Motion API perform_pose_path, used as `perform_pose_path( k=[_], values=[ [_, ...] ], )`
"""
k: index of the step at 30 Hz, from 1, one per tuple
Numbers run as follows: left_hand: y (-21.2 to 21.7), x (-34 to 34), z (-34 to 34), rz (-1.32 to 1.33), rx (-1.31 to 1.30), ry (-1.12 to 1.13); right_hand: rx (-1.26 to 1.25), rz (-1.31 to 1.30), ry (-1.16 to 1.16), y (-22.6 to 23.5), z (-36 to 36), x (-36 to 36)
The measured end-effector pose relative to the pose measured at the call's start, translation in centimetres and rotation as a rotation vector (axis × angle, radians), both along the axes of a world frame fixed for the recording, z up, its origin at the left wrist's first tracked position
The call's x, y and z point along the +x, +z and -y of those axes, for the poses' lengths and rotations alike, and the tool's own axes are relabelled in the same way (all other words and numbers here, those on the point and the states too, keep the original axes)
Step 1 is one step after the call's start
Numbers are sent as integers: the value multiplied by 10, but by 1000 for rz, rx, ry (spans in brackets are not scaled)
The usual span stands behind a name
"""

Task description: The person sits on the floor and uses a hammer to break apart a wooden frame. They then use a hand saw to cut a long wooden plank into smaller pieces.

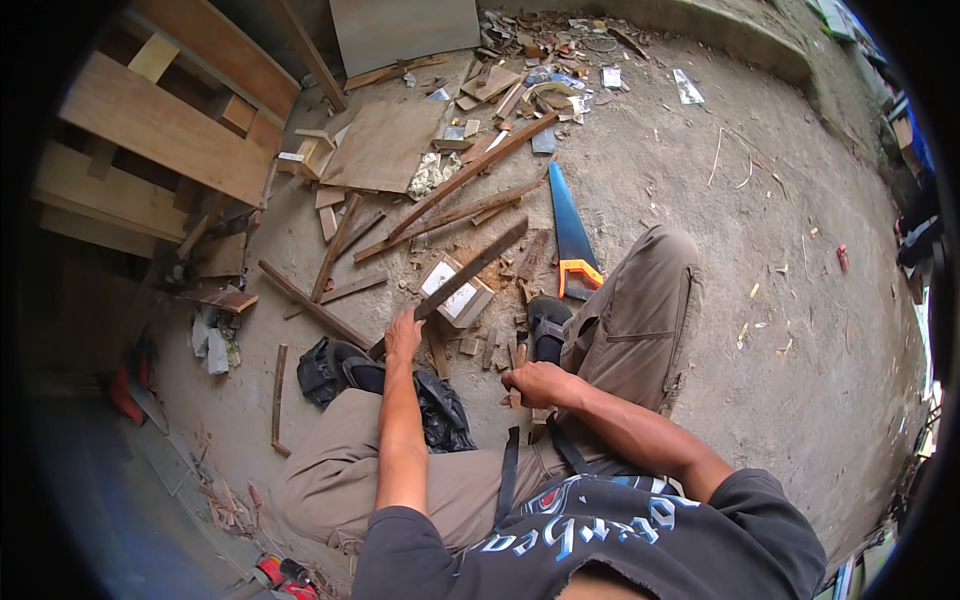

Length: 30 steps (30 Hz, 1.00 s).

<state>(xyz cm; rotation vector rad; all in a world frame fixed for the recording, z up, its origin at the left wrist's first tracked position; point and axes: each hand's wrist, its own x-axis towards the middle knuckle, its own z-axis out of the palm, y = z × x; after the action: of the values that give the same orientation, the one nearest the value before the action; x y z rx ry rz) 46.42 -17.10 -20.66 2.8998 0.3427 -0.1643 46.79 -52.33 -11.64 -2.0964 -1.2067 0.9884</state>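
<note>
On the left we see big wooden boards (160,130) in a pile, and their far edges fade into the dark rim; near the middle a black plastic bag (445,415) pokes out from under our left arm, which hides part of it; our left hand (404,336) is wrapped around a long dark wood strip (478,262), and the fingers cover a bit of it; the strip slants across a block with a white top (455,292), so we see only part of that top; our right hand (538,384) is closed on a small brown piece (515,399), mostly hidden, so we cannot tell what it is; just beyond, a blue saw (573,225) with an orange handle lies flat, its handle end near our knee; far right, a small red thing (842,258) is too tiny to make out.
</note>
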Motion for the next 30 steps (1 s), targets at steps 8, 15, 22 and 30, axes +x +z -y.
perform_pose_path(
  k=[8, 15, 22, 30],
  values=[
    [232, 107, -27, 281, -517, -105, 12, -28, 93, 18, 1, -2],
    [269, 121, 1, 652, -1460, 99, -23, -22, 81, 19, 14, 0],
    [52, 94, 34, 1143, -2018, 958, 0, -21, 35, 21, 25, 1],
    [-7, 98, 68, 1099, -2103, 1133, -87, -115, -11, 28, 37, 6]
  ],
)
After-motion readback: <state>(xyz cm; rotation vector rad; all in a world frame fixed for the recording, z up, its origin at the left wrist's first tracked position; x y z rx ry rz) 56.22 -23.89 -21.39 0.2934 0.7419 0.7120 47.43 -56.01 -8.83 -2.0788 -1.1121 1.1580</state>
